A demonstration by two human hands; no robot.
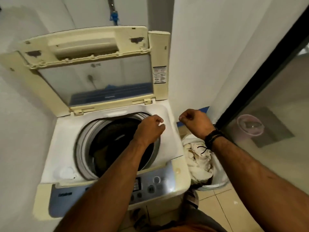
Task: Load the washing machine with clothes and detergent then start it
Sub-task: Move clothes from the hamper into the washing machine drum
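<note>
The top-loading washing machine (107, 148) stands in a white-walled corner on a tiled floor (222, 203), lid (93, 67) raised, dark clothes (117, 141) in its drum. A laundry basket (200, 158) of pale clothes sits just right. The left hand (148, 129) hovers over the drum's rim and the right hand (195, 123) above the basket, each grip loosely curled and empty.

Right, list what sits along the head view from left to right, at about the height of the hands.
Washing machine drum → left hand → right hand → black door frame → pink-lidded cup behind the glass.
</note>
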